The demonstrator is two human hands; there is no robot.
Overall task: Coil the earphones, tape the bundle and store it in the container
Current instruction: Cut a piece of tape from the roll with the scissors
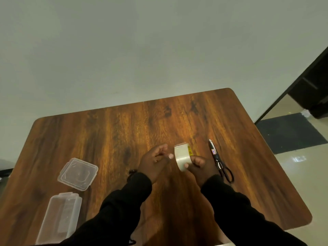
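Observation:
My right hand (200,166) grips a roll of clear tape (182,156) held upright above the wooden table (106,132). My left hand (156,159) is just left of the roll, thumb and fingers pinched close to the roll's face, apparently at the tape's end. A bit of black cord, likely the earphones (132,173), shows by my left wrist, mostly hidden by the sleeve. The clear plastic container (60,217) lies at the table's near left, with its clear lid (78,174) flat on the table behind it.
Black-handled scissors (219,160) lie shut on the table just right of my right hand, blades pointing away. A pale wall stands behind the table. A dark floor mat (291,132) and doorway are at the right.

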